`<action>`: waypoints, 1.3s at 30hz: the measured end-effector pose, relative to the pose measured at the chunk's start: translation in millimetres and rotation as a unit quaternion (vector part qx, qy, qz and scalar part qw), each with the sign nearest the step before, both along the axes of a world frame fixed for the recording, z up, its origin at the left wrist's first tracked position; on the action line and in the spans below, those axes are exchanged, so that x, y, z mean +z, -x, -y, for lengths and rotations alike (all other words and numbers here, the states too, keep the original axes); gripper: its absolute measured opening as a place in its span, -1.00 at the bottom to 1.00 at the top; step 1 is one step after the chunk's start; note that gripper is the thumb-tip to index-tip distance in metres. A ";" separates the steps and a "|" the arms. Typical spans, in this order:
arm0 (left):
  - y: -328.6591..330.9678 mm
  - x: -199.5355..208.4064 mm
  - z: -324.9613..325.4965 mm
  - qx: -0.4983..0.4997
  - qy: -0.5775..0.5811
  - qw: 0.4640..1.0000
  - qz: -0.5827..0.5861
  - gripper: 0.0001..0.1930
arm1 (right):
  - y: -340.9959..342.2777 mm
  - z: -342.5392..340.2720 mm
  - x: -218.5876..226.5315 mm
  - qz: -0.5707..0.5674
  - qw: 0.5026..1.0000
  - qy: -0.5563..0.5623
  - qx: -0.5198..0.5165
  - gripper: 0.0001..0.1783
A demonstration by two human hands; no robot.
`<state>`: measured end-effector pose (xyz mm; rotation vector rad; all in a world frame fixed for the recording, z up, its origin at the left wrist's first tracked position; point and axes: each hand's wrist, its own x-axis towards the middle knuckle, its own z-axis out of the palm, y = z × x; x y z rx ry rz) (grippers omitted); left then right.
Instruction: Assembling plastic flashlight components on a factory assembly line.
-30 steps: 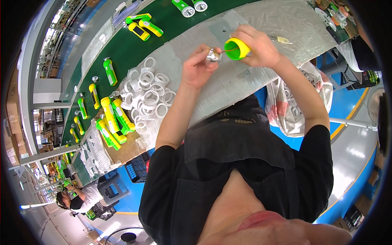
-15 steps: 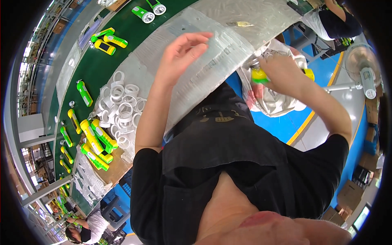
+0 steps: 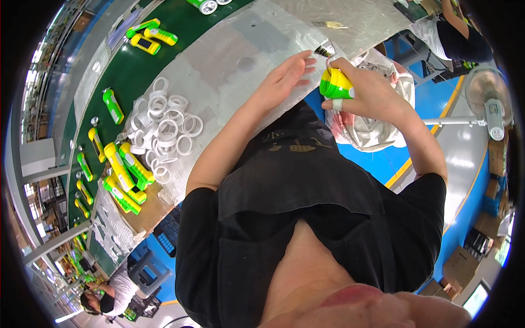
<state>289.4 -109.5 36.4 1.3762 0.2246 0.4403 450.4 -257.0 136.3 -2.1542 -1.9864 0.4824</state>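
Observation:
My right hand (image 3: 372, 93) grips a yellow-and-green flashlight body (image 3: 336, 83) just past the bench edge, its wide open end turned toward the left. A shiny silver reflector (image 3: 325, 49) sits right beyond that body; whether the two are joined I cannot make out. A white band (image 3: 337, 104) shows at a finger of this hand. Close by on the left, my left hand (image 3: 281, 82) is open and empty, fingers stretched toward the flashlight, apart from it. White plastic rings (image 3: 167, 129) lie heaped on the bench, left of my left forearm.
Several flashlights (image 3: 120, 167) lie left of the rings, and more (image 3: 146, 44) rest on the green conveyor (image 3: 123, 71). A white cloth sack (image 3: 377, 131) hangs right of the bench (image 3: 219, 82). A fan (image 3: 486, 98) stands at right. Co-workers (image 3: 456, 33) are at far right and lower left.
My right hand has come left from over the sack, bringing the flashlight body to the bench edge. My left hand has moved right and nearer to it. The reflector is now plainly visible.

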 end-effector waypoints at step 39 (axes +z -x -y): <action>100.7 2.6 -45.4 0.288 -0.379 0.878 -0.049 -0.50 | 112.7 -86.9 -73.2 -0.728 0.680 0.024 -0.078 -0.50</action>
